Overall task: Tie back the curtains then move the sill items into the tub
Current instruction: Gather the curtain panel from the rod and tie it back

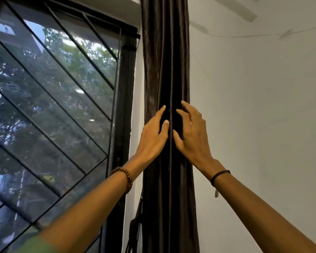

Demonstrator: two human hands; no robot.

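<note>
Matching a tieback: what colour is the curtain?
Dark glossy brown curtain, seen in the head view.

1. The curtain [164, 70] under the left grip [151, 137] and the right grip [192, 136] is dark brown cloth, smooth, with a satin-like sheen along its long folds.
2. Left of the left grip, the window glass [53, 110] is smooth and glossy, carrying reflections.
3. The bars [98, 35] across it look like thin dark metal, matt; the window frame [125, 106] is dark and dull too.
4. Right of the right grip, the wall [254, 106] is white paint, matt, faintly scuffed.
5. Below the left grip, the bracelet [123, 177] is of round brown beads that look like wood; below the right grip, the wristband [219, 175] is a thin black matt cord.
</note>
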